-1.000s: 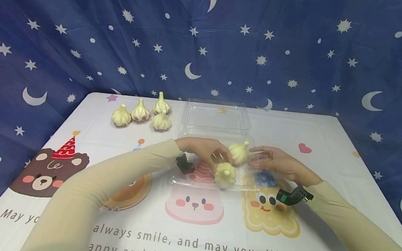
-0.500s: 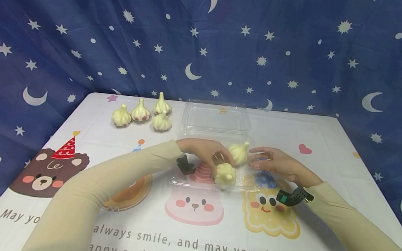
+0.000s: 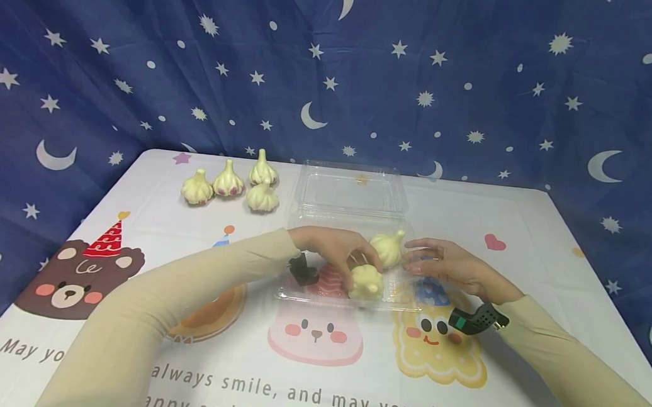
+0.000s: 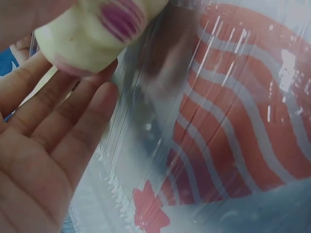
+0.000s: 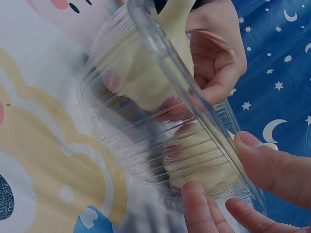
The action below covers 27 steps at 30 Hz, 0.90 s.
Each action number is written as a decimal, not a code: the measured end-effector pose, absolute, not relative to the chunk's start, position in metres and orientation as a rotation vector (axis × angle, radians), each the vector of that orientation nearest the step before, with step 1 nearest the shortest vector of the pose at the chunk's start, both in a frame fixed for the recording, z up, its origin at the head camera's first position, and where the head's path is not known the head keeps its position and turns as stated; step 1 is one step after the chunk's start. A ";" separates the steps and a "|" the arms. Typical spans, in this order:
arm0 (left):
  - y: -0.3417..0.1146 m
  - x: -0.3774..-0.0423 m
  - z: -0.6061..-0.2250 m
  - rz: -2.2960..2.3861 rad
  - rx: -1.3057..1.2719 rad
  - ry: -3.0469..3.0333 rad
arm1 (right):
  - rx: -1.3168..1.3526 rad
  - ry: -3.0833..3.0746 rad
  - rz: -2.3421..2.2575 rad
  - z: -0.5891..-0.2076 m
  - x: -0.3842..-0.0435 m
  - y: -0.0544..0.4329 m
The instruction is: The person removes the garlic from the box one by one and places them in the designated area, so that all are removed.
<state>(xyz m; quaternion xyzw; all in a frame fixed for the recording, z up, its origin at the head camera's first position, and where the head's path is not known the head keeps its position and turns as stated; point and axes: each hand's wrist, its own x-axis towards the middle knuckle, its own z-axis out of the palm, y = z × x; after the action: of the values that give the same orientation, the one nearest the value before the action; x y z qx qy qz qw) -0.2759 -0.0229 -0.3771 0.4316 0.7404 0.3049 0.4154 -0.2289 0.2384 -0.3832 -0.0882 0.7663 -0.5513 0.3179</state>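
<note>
My left hand (image 3: 337,247) reaches over the clear plastic clamshell container (image 3: 297,293) and holds a garlic bulb (image 3: 367,283) near its front wall. In the left wrist view, the thumb lies above this purple-marked bulb (image 4: 97,34) and the fingers curl under it. Just behind stands a second garlic bulb (image 3: 386,249) inside the container, stem up. My right hand (image 3: 449,262) is at the container's right side, fingers fairly straight. The right wrist view has its thumb (image 5: 272,167) by the rim and its fingertips (image 5: 194,194) against the outer wall.
Several garlic bulbs (image 3: 228,181) stand together at the table's back left. The container's lid (image 3: 352,189) lies folded open toward the back. A printed white cloth (image 3: 224,360) covers the table, and a blue star-patterned curtain (image 3: 369,74) hangs behind.
My left hand and its garlic bulb have shifted very slightly to the right, the stem now tipping toward the front right. The right hand stays in place.
</note>
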 end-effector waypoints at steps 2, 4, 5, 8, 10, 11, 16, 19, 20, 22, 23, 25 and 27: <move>-0.022 -0.275 -0.377 0.757 1.089 1.865 | -0.231 2.019 -1.448 -0.383 -0.229 0.238; -0.021 -0.275 -0.378 0.748 1.097 1.872 | -0.228 2.021 -1.446 -0.383 -0.228 0.238; -0.021 -0.275 -0.378 0.746 1.099 1.872 | -0.227 2.022 -1.446 -0.383 -0.228 0.238; -0.020 -0.275 -0.377 0.740 1.104 1.883 | -0.229 2.021 -1.447 -0.383 -0.228 0.238; -0.020 -0.275 -0.377 0.732 1.108 1.893 | -0.230 2.023 -1.446 -0.383 -0.228 0.238; -0.021 -0.275 -0.377 0.728 1.112 1.901 | -0.230 2.023 -1.446 -0.382 -0.228 0.238; -0.023 -0.276 -0.376 0.696 1.149 1.950 | -0.235 2.030 -1.439 -0.381 -0.227 0.238; -0.024 -0.276 -0.375 0.677 1.178 1.982 | -0.243 2.024 -1.445 -0.382 -0.228 0.239; -0.025 -0.276 -0.374 0.671 1.185 1.995 | -0.245 2.023 -1.446 -0.382 -0.228 0.239; -0.025 -0.275 -0.373 0.664 1.201 2.020 | -0.246 2.023 -1.446 -0.382 -0.228 0.239; -0.025 -0.275 -0.372 0.660 1.207 2.035 | -0.246 2.024 -1.444 -0.382 -0.228 0.239; -0.026 -0.274 -0.370 0.665 1.207 2.064 | -0.243 2.029 -1.437 -0.382 -0.228 0.239; -0.028 -0.274 -0.369 0.684 1.200 2.086 | -0.240 2.031 -1.432 -0.382 -0.228 0.238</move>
<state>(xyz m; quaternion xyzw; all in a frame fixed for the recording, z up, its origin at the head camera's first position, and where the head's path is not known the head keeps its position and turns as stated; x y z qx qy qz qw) -0.2745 -0.0281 -0.3691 0.4553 0.7914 0.2597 0.3146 -0.2280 0.2384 -0.3824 -0.0912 0.7716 -0.5441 0.3167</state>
